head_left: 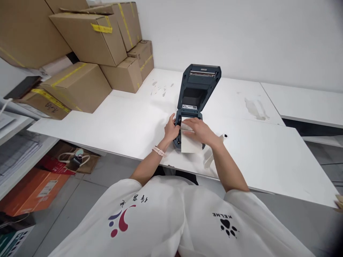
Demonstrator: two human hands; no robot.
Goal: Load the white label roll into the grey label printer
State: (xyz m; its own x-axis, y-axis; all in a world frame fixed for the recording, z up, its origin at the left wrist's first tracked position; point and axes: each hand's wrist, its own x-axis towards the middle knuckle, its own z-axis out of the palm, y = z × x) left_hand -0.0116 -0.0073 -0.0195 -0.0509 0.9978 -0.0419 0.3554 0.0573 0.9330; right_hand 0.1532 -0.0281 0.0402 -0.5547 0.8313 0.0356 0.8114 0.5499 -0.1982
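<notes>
A dark blue-grey label printer [199,85] stands on the white table, its lid tipped up and back. My left hand [170,130] grips the left side of its base, thumb over the edge and index finger pointing up. Pale label paper [190,144] lies across the base and hangs over its front. Over this paper rests my right hand [200,130], palm down with fingers stretched out and slightly apart, hiding part of the printer's inside. Beside my right forearm a curled strip of white paper [209,160] lies on the table, partly covered by the arm.
Cardboard boxes [88,39] with yellow tape are stacked at the back left of the white table [128,125]. The front table edge runs close to my body. An orange box [40,189] sits on the floor at left. A white wall stands behind.
</notes>
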